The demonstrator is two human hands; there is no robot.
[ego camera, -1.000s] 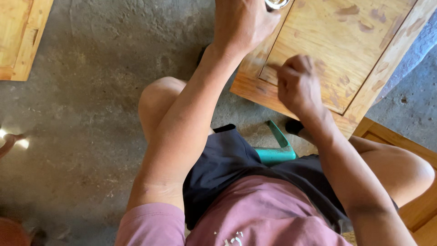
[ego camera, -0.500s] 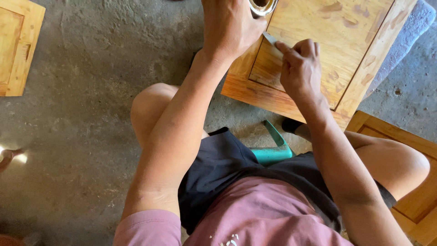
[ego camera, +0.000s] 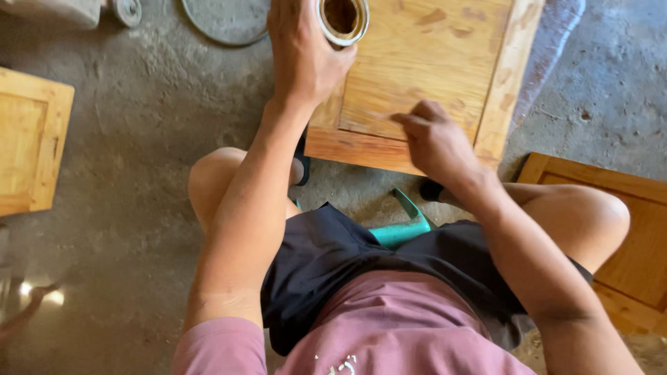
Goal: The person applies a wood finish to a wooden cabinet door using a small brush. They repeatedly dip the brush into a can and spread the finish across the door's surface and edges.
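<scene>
My left hand point(ego camera: 303, 52) grips a small round metal can point(ego camera: 343, 17) with brown liquid inside, held at the left edge of a framed wooden panel point(ego camera: 424, 62) that lies on the floor in front of me. My right hand point(ego camera: 434, 135) rests on the panel's lower frame with its fingers pinched together; whatever it holds is hidden under the fingers. The panel's centre shows darker brown patches. I sit low, knees apart, on a green stool point(ego camera: 403, 226).
Another wooden panel point(ego camera: 31, 139) lies on the concrete floor at the left and a third point(ego camera: 625, 229) at the right by my knee. A round grey disc point(ego camera: 226, 17) and a small wheel-like part point(ego camera: 127, 10) lie at the top.
The view has tilted so the can now shows fully. My right hand slid down and left along the panel's lower frame. My left hand stays on the can.
</scene>
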